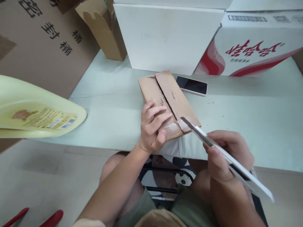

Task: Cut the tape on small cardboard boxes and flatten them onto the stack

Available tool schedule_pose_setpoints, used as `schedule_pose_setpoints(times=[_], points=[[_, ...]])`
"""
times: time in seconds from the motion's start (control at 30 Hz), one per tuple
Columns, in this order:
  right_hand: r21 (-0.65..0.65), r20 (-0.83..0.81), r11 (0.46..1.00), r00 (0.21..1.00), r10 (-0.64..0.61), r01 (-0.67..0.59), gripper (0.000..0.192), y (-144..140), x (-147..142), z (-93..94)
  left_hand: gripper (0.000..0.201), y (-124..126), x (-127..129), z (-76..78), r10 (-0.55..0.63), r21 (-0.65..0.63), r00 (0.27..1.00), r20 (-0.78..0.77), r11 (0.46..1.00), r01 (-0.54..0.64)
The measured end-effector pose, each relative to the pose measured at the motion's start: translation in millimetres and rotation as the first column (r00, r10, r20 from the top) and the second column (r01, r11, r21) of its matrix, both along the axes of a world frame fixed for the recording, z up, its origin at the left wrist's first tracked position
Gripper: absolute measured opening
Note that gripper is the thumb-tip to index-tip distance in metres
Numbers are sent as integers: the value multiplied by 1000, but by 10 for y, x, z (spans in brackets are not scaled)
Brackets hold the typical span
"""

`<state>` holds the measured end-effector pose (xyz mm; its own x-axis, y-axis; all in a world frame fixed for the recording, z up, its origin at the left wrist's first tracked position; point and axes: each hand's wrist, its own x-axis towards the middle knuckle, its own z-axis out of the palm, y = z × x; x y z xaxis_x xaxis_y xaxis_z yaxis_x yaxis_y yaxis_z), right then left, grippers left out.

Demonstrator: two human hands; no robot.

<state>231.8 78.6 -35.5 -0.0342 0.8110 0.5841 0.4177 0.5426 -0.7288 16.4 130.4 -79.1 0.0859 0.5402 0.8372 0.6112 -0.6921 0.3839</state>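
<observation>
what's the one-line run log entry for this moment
left hand steadies brown parcel | right hand holds utility knife, blade at taped near edge | phone behind parcel | surface: table

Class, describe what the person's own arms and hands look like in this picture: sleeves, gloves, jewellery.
Both forearms are bare to the elbow, with no sleeves in view. The left hand and the right hand wear no gloves; no rings, watch or bracelet show. Fingernails look short and unpainted.
</observation>
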Motion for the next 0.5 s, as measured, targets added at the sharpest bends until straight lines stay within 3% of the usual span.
schedule_pose_setpoints(times=[0.13,0.33,0.5], points=[[7,192,997,979,71,-74,6,22,-43,122,37,-2,15,-41,-15,6,997,71,1000,15],[41,237,999,971,10,-20,6,-46,-144,200,39,-18,16,-92,45,10,997,63,999,-46],[-169,153,983,987,-48,73,7,-103,-214,206,43,-22,37,-116,10,12,997,77,1000,-11]])
